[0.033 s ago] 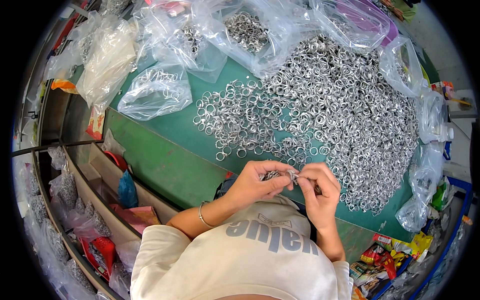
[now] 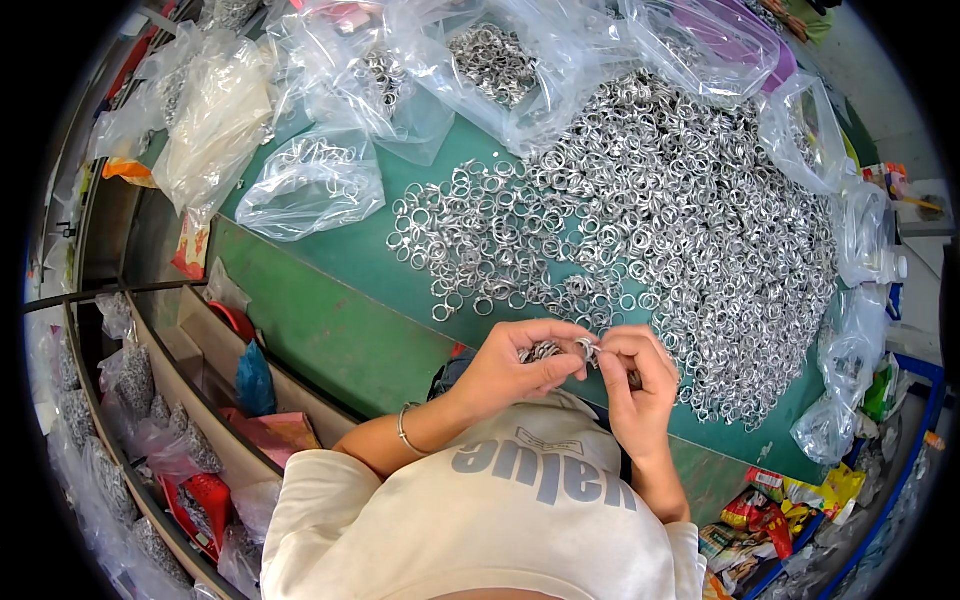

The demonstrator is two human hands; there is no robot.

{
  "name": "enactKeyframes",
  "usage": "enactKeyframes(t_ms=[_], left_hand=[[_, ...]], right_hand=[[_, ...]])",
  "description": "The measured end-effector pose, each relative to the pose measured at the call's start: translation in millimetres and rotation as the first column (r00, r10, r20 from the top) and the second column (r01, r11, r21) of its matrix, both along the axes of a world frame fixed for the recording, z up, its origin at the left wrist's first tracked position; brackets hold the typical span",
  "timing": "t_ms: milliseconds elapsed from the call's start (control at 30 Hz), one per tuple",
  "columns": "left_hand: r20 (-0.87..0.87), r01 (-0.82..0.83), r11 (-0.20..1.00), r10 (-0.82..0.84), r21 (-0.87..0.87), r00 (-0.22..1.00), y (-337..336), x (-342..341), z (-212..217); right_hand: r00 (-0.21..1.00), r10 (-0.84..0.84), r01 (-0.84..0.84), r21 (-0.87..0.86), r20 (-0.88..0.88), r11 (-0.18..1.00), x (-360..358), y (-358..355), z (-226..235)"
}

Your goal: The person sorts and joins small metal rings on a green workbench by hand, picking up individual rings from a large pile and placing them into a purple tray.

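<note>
Silver metal rings (image 2: 541,350) are bunched in my left hand (image 2: 505,370), whose fingers curl round them in front of my chest. Its thumb and fingertips meet my right hand (image 2: 641,385) at a single ring (image 2: 587,350) held between the two. My right thumb and forefinger pinch near that ring, and more rings show in the curl of the right fingers. Just beyond both hands, a broad heap of loose silver rings (image 2: 700,220) covers much of the green table (image 2: 330,290); a thinner spread of rings (image 2: 480,240) lies to its left.
Clear plastic bags (image 2: 312,185), some with rings inside, line the table's far side. A drawer-like compartment (image 2: 200,340) stands at the left, with bagged rings (image 2: 130,380) beside it. Colourful snack packets (image 2: 760,520) lie at the lower right by a blue frame (image 2: 890,490).
The ring between my fingertips has turned slightly and shows more of its loop. My right fingers have shifted a little; the heap and bags are unchanged.
</note>
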State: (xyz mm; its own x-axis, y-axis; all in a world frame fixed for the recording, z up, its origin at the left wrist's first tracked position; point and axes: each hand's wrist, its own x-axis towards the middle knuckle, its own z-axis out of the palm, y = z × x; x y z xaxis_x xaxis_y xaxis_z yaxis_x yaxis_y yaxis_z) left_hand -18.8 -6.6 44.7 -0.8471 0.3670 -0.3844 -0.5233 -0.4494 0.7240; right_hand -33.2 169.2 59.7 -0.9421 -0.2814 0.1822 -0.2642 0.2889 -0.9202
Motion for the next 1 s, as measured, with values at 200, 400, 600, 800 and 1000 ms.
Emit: enactKeyframes(t_ms=[200,400,600,800,1000], left_hand=[[-0.348,-0.140,0.956,0.043,-0.259,0.936,7.9,2.0,-5.9],[-0.508,-0.216,0.894,-0.015,-0.393,0.861,6.2,-0.8,-1.1],[-0.603,-0.190,0.903,-0.090,-0.385,0.792,1.3,-1.5,-6.8],[-0.467,-0.024,0.980,-0.072,-0.198,0.881,-0.4,-0.6,-11.5],[-0.356,0.006,0.993,-0.049,-0.122,0.933,0.7,2.5,-12.5]], right_hand=[[0.998,-0.055,0.057,-0.062,0.033,0.996,6.4,-8.1,-7.7],[0.996,-0.054,0.060,-0.084,0.071,0.995,8.6,-6.7,-7.0],[0.971,-0.024,0.059,-0.138,0.239,0.989,10.6,-4.2,-1.4],[0.939,-0.119,0.188,-0.193,0.322,0.963,12.9,-9.4,3.3],[0.959,-0.132,0.169,-0.133,0.251,0.977,13.9,-10.7,2.3]])
